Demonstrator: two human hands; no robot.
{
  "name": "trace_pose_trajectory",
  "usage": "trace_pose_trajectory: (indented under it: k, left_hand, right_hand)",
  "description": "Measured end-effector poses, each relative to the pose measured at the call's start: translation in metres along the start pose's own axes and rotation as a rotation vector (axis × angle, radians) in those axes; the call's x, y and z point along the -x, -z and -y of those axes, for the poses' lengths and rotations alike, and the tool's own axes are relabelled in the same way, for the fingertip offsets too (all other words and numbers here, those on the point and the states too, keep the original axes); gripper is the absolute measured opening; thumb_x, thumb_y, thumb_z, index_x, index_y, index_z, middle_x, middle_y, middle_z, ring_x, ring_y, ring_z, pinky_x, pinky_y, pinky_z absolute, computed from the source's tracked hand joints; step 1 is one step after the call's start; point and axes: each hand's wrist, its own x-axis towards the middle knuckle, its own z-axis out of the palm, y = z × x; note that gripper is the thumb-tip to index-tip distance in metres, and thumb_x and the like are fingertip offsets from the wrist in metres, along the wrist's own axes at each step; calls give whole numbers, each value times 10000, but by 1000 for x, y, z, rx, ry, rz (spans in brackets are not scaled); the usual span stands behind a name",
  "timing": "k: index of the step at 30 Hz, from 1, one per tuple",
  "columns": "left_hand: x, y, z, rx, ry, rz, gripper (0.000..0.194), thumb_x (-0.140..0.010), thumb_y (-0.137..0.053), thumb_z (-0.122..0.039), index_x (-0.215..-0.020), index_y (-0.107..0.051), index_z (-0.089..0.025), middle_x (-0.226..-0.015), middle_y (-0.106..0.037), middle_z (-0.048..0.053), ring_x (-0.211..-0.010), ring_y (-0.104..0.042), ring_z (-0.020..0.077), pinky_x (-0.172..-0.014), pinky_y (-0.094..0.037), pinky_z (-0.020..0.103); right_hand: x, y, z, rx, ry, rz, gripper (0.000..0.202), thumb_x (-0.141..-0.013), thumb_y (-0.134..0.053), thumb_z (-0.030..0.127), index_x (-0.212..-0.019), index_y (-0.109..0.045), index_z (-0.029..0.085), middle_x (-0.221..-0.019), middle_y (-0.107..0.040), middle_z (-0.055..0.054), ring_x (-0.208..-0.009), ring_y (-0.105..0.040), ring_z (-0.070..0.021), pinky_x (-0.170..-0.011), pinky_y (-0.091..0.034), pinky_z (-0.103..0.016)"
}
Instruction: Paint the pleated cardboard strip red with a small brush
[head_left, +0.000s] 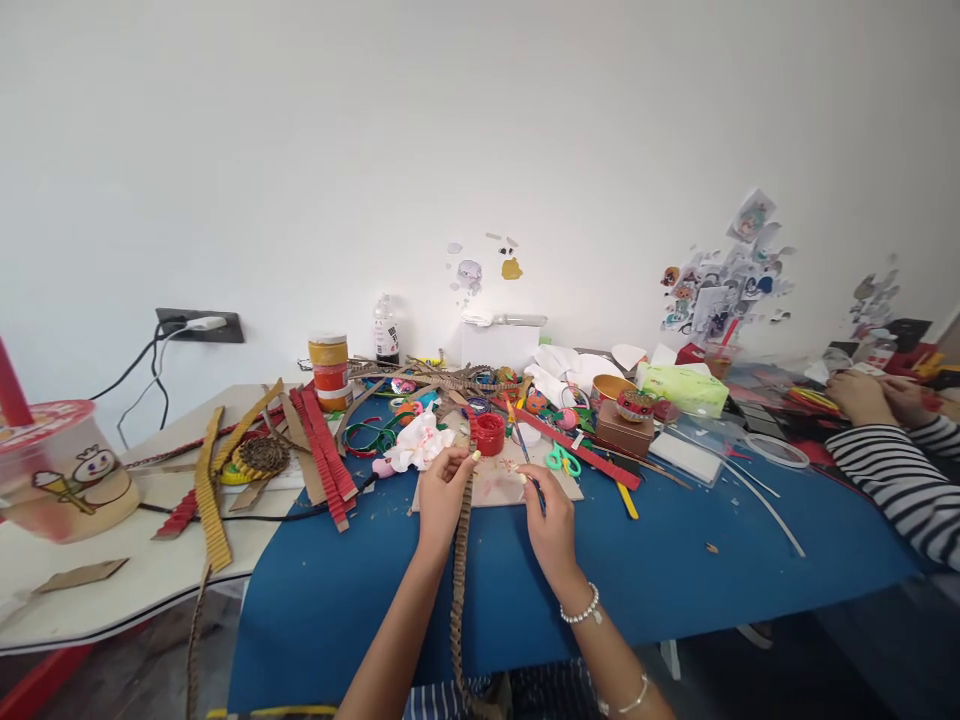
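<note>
My left hand pinches a long corrugated cardboard strip near its upper end, which shows some red. From there the strip hangs over the table's front edge towards my lap. A thin paintbrush is held in my right hand, its upper end leaning up and left. Just beyond both hands stands an open jar of red paint. The jar is on a pale board with red smears. Crumpled white tissue with red spots lies left of the jar.
Red strips and yellow strips lie at the left, near a drink cup. Green scissors, a brown box and a tissue pack stand right of the jar. Another person's striped sleeve is at far right.
</note>
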Motion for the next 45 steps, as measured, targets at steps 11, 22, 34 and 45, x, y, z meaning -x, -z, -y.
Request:
trace_pose_trajectory:
  k: [11, 22, 34, 45]
  left_hand:
    - [2, 1, -2, 17, 46, 25, 232, -680, -552, -366, -780, -567, -158, -701, -603, 6, -700, -573, 147, -650, -427, 238]
    - [1, 1, -1, 41, 22, 8, 245, -674, -553, -367, -805, -550, -160, -703, -601, 8, -688, -580, 151, -645, -441, 249]
    - [1, 1, 1, 46, 21, 10, 250, -695, -528, -373, -824, -552, -160, -712, -602, 11, -689, -567, 149, -642, -438, 251]
    - [1, 0, -2, 58, 25, -12, 228, -702, -500, -367, -822, -513, -173, -692, -598, -1, -667, -573, 144, -613, -431, 243]
  right_hand:
    - [-2, 2, 3, 13, -53, 27, 231, -832, -359, 215, -944, -557, 181, -892, -637, -53, -781, -592, -138, -680, -466, -268]
    - [-1, 0, 4, 44, -3, 24, 209, -823, -376, 194, -935, -553, 187, -898, -637, -40, -857, -586, -128, -759, -461, -262]
    - [-24, -5, 8, -7, 83, -144, 196, -818, -375, 187, -975, -492, 189, -935, -583, -62, -894, -546, -147, -781, -439, -303]
    - [-37, -24, -7, 36, 179, -131, 209, -848, -291, 223, -824, -494, 183, -727, -546, -26, -709, -531, -130, -655, -418, -274]
